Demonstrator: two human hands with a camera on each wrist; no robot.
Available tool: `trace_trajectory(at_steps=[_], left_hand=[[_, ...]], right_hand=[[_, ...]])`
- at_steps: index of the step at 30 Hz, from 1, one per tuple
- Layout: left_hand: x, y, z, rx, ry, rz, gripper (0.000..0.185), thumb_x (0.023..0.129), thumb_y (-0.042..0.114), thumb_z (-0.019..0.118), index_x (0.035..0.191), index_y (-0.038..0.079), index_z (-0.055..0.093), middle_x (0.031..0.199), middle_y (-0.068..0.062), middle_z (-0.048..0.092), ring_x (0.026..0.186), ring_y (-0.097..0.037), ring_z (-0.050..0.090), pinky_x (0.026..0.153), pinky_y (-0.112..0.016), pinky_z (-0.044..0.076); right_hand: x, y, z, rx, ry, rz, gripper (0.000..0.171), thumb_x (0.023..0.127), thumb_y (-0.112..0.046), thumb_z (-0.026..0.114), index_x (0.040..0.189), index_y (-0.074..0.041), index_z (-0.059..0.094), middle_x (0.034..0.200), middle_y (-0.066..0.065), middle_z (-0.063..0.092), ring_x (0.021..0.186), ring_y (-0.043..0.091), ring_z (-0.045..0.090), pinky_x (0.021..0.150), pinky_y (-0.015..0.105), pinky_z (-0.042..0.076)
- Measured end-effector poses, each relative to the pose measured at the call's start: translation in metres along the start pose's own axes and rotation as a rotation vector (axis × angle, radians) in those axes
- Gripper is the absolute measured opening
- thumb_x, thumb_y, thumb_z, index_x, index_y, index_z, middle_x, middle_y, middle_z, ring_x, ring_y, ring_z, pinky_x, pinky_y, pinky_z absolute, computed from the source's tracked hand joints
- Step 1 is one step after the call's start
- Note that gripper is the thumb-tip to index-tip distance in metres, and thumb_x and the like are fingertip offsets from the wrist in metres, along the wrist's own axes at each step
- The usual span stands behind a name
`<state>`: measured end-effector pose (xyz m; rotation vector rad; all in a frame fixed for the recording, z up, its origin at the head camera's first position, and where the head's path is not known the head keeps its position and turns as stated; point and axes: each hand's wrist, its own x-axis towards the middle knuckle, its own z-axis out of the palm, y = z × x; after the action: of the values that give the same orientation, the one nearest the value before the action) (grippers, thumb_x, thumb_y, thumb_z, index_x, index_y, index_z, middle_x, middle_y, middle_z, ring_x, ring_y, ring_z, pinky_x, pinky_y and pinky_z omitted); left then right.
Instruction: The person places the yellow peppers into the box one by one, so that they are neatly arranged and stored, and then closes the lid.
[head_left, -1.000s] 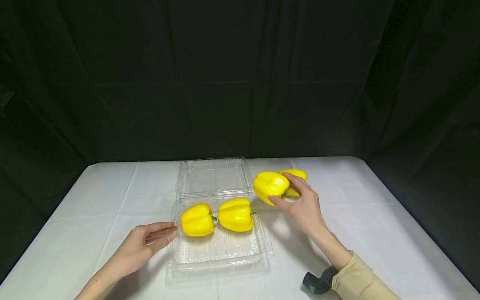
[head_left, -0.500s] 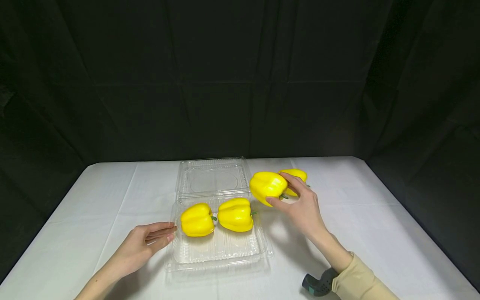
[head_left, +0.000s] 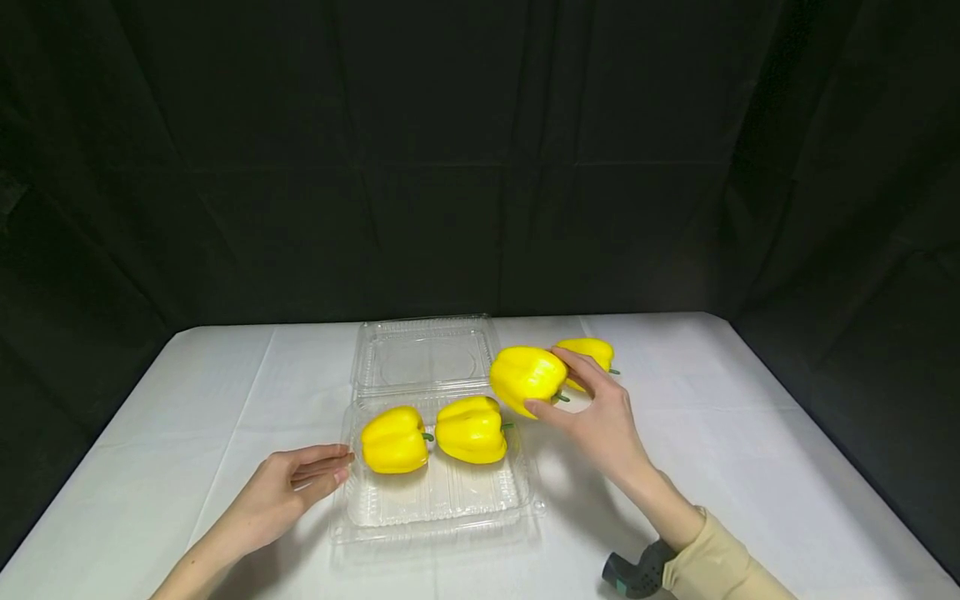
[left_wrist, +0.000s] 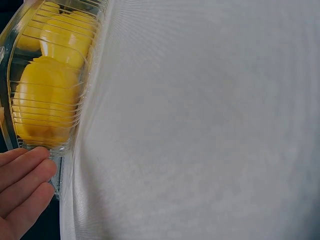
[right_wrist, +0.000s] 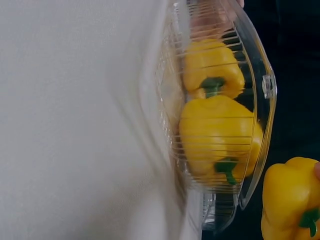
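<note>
My right hand (head_left: 603, 417) holds a yellow bell pepper (head_left: 522, 377) between thumb and fingers, raised beside the back right corner of a clear plastic clamshell container (head_left: 442, 512). In the right wrist view this bell pepper (right_wrist: 289, 195) shows its green stem at the lower right. Two more yellow bell peppers lie side by side in the container, a left pepper (head_left: 393, 442) and a right pepper (head_left: 470, 433), stems to the right. At the container's left side is my left hand (head_left: 281, 496); its fingers (left_wrist: 32, 172) are extended, with their tips right at the wall.
The container's lid (head_left: 427, 354) lies folded back behind it. Another yellow bell pepper (head_left: 587, 348) rests on the white-covered table (head_left: 757, 467), behind my right hand. A dark grey curved object (head_left: 633, 575) is beside my right sleeve. Black curtains (head_left: 465, 167) surround the table.
My right hand has moved slightly to the left with its bell pepper, closer to the container, uncovering more of the pepper behind. My left hand has stayed in place.
</note>
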<state>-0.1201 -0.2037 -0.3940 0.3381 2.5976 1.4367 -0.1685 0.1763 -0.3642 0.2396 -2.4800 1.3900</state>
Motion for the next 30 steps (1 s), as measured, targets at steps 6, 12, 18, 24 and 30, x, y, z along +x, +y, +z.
trace_trajectory(at_steps=[6, 12, 18, 24, 30], left_hand=[[0.0, 0.0, 0.0, -0.006, -0.002, -0.002, 0.045, 0.098, 0.023, 0.066, 0.131, -0.006, 0.06, 0.127, -0.017, 0.068, 0.115, -0.032, 0.067, 0.095, -0.04, 0.057], [0.001, 0.0, 0.0, -0.013, -0.005, -0.007, 0.046, 0.098, 0.023, 0.065, 0.132, -0.007, 0.059, 0.127, -0.017, 0.067, 0.115, -0.032, 0.067, 0.095, -0.039, 0.057], [0.0, 0.0, 0.0, -0.014, -0.009, -0.007, 0.046, 0.098, 0.023, 0.065, 0.132, -0.007, 0.059, 0.127, -0.017, 0.067, 0.116, -0.032, 0.067, 0.095, -0.038, 0.057], [0.001, 0.001, 0.0, -0.002, 0.001, -0.018, 0.046, 0.098, 0.026, 0.066, 0.132, -0.005, 0.06, 0.126, -0.016, 0.068, 0.116, -0.031, 0.067, 0.096, -0.038, 0.057], [0.0, 0.001, 0.0, -0.001, 0.002, -0.019, 0.046, 0.098, 0.027, 0.066, 0.131, -0.004, 0.06, 0.126, -0.015, 0.068, 0.116, -0.031, 0.067, 0.096, -0.037, 0.057]], right_hand=[[-0.002, -0.002, 0.001, 0.019, -0.008, -0.015, 0.067, 0.078, -0.018, 0.087, 0.138, -0.012, 0.058, 0.138, 0.007, 0.06, 0.126, 0.029, 0.058, 0.11, 0.054, 0.044], [-0.004, -0.004, 0.003, 0.034, -0.015, -0.029, 0.069, 0.076, -0.018, 0.089, 0.138, -0.013, 0.059, 0.14, 0.007, 0.059, 0.127, 0.026, 0.058, 0.111, 0.054, 0.042], [-0.008, -0.009, 0.003, 0.07, -0.037, -0.032, 0.071, 0.076, -0.017, 0.089, 0.139, -0.013, 0.057, 0.137, 0.001, 0.06, 0.126, 0.022, 0.059, 0.111, 0.048, 0.045], [-0.01, -0.012, 0.004, 0.09, -0.056, -0.039, 0.07, 0.076, -0.019, 0.089, 0.139, -0.015, 0.058, 0.137, 0.0, 0.061, 0.127, 0.022, 0.059, 0.111, 0.053, 0.044], [-0.013, -0.015, 0.006, 0.085, -0.07, -0.041, 0.069, 0.077, -0.02, 0.089, 0.138, -0.018, 0.058, 0.135, -0.001, 0.064, 0.127, 0.021, 0.059, 0.111, 0.056, 0.042]])
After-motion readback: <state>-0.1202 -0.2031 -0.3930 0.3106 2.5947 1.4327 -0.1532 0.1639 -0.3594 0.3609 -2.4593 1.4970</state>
